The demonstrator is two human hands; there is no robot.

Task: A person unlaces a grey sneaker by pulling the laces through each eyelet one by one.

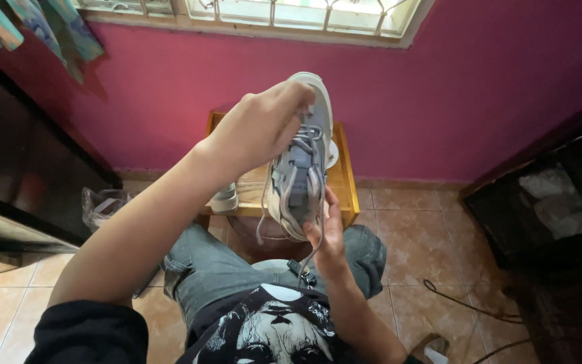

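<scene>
The pale grey lace-up sneaker with a thick white sole is held up in front of the person, above the small yellow wooden table. The left hand sits on its upper part, at the laces near the toe; the right hand is under its lower end, near the lap. On the table, to the left of the held sneaker, stands a second pale sneaker. The table is against the wall, beyond the knees. Left of it, on the floor, lies a crumpled clear plastic bag; to the right, a thin black cable runs across the floor.

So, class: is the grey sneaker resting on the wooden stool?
No, both the left hand and right hand hold the sneaker above the stool.
</scene>
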